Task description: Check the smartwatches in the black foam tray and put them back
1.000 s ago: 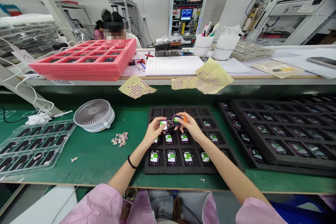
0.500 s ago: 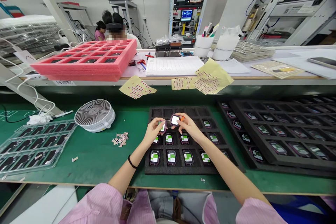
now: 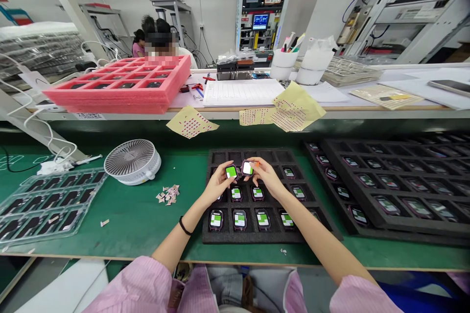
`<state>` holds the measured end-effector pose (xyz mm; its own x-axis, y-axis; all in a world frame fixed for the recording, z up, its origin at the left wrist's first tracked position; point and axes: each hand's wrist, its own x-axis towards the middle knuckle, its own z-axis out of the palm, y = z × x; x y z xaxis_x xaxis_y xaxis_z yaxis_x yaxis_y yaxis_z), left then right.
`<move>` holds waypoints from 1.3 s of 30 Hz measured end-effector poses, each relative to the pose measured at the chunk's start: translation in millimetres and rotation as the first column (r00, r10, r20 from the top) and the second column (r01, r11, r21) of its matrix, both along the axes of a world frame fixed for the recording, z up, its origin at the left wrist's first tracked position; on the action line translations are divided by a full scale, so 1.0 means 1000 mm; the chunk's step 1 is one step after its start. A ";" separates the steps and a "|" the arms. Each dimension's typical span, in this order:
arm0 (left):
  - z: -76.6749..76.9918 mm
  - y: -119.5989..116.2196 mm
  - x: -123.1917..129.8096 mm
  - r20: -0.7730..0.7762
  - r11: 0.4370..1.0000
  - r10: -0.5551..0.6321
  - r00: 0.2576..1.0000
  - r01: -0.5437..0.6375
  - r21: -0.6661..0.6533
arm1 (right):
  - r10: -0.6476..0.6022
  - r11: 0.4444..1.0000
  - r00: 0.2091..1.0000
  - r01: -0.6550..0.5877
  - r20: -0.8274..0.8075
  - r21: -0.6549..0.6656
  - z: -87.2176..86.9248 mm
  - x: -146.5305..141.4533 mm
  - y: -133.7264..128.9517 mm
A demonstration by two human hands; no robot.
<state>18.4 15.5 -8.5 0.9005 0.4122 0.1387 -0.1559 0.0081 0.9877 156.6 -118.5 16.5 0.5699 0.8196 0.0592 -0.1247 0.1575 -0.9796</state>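
Note:
My left hand (image 3: pixel 217 183) is closed on a smartwatch body (image 3: pixel 231 171) with a lit green-and-white screen. Close beside it, my right hand (image 3: pixel 267 178) grips a second smartwatch body (image 3: pixel 247 168), its screen mostly white. An orange bit shows by the right fingers; what it is I cannot make out. Both hands are above a black foam tray (image 3: pixel 227 238), whose pockets hold several similar watch bodies, such as a lit watch (image 3: pixel 240 219) in the front row. My hands and forearms cover some pockets.
A round white fan (image 3: pixel 132 161) stands left of the tray, near a pile of small tags (image 3: pixel 168 194). Clear plastic trays (image 3: pixel 79 227) lie at far left. More foam trays (image 3: pixel 367 161) are stacked right. A shelf ahead carries a pink foam tray (image 3: pixel 110 100); a person (image 3: pixel 163 39) is beyond.
The watch in my left hand has turned and risen a little, so its screen now faces me more fully. My right hand's watch has shifted slightly right.

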 end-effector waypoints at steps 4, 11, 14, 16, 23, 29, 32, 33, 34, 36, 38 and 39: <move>-0.003 0.002 0.002 0.021 0.999 -0.017 1.000 0.018 -0.040 | -0.045 0.999 0.999 0.045 0.009 -0.019 0.001 0.002 -0.001; -0.002 0.004 0.003 -0.003 0.998 0.037 0.999 -0.037 -0.055 | -0.014 1.000 0.999 0.014 0.034 -0.010 0.001 0.000 0.000; 0.001 0.003 0.001 -0.011 0.997 0.060 0.998 -0.060 -0.044 | 0.008 1.000 0.999 -0.007 0.039 -0.006 -0.001 -0.001 0.001; 0.003 0.002 0.000 -0.016 0.997 0.068 0.998 -0.068 -0.027 | 0.018 1.000 0.999 -0.018 0.040 -0.001 -0.001 -0.001 0.001; 0.003 -0.001 0.000 0.018 0.998 0.059 0.998 -0.059 0.011 | -0.026 1.000 1.000 0.026 0.015 -0.001 0.002 0.000 0.000; 0.004 -0.001 0.001 -0.012 0.994 0.109 0.994 -0.108 0.029 | -0.100 0.995 0.995 0.100 -0.015 -0.010 0.003 0.002 -0.001; 0.005 -0.002 0.002 -0.014 0.990 0.136 0.991 -0.136 0.029 | -0.113 0.993 0.993 0.112 -0.017 -0.024 0.003 0.002 -0.001; 0.005 -0.002 0.003 -0.020 0.990 0.142 0.990 -0.142 0.024 | -0.113 0.993 0.993 0.112 -0.017 -0.028 0.003 0.002 -0.001; 0.005 -0.002 0.003 -0.026 0.989 0.145 0.989 -0.144 0.017 | -0.111 0.993 0.994 0.110 -0.018 -0.031 0.003 0.002 -0.001; 0.005 -0.001 0.003 -0.036 0.991 0.136 0.990 -0.136 0.005 | -0.104 0.994 0.994 0.103 -0.022 -0.029 0.002 0.003 -0.001; 0.004 -0.001 0.003 -0.035 0.992 0.123 0.992 -0.123 0.000 | -0.091 0.996 0.996 0.090 -0.023 -0.018 0.001 0.003 0.000; 0.004 0.000 0.003 -0.035 0.993 0.118 0.992 -0.118 0.000 | -0.082 0.997 0.996 0.082 -0.022 -0.009 0.000 0.003 0.001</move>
<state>21.0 15.2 -4.5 0.8498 0.5161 0.1075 -0.1218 -0.0063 0.9925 159.3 -117.7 16.6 0.6364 0.7704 0.0392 -0.1332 0.1599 -0.9781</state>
